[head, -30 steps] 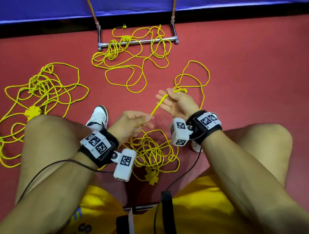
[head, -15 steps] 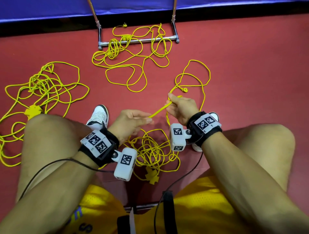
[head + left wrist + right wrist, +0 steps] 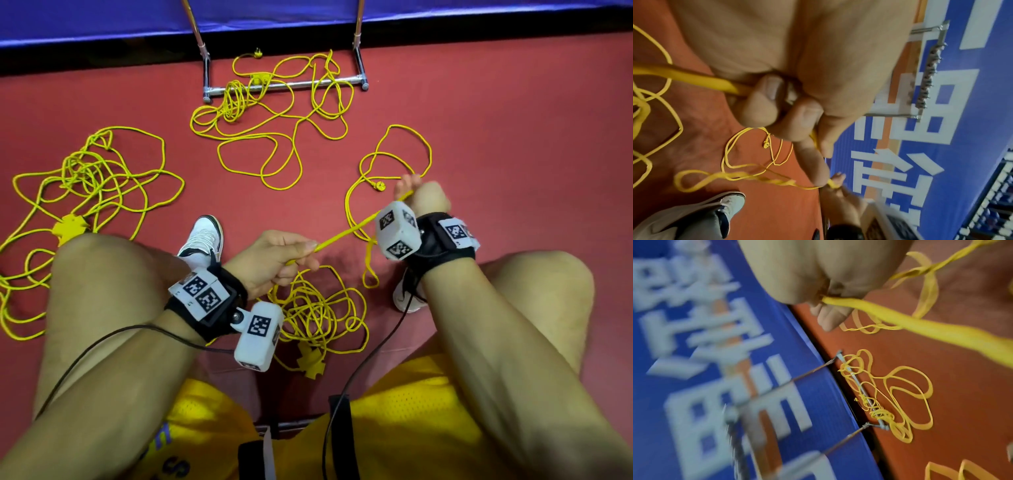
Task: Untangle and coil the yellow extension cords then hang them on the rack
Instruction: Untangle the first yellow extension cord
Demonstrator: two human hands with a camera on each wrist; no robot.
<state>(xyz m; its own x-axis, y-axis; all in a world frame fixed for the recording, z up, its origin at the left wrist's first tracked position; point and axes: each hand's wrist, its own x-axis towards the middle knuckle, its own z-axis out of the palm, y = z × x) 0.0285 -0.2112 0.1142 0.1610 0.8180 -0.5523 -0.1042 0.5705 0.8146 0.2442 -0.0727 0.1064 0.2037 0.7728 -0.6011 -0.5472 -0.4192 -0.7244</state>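
Observation:
A yellow extension cord (image 3: 346,234) runs taut between my two hands above the red floor. My left hand (image 3: 274,262) grips one stretch of it in a fist, seen close in the left wrist view as the cord (image 3: 694,78) entering my curled fingers (image 3: 764,104). My right hand (image 3: 423,195) holds the cord farther out and to the right, the cord (image 3: 900,319) leaving its closed fingers. The cord's plug (image 3: 379,186) lies on the floor near the right hand. A tangled heap (image 3: 322,308) of the same cord with a socket block (image 3: 310,363) lies between my legs.
A second tangle (image 3: 85,178) lies at the left with its socket block (image 3: 70,228). A third cord (image 3: 267,113) sprawls over the chrome rack's base bar (image 3: 284,85) by the blue wall banner (image 3: 308,13). My shoes (image 3: 203,236) and bare knees flank the heap.
My right hand has moved right and away from the left hand, drawing the cord out longer and taut. The plug it held a second ago now lies on the floor.

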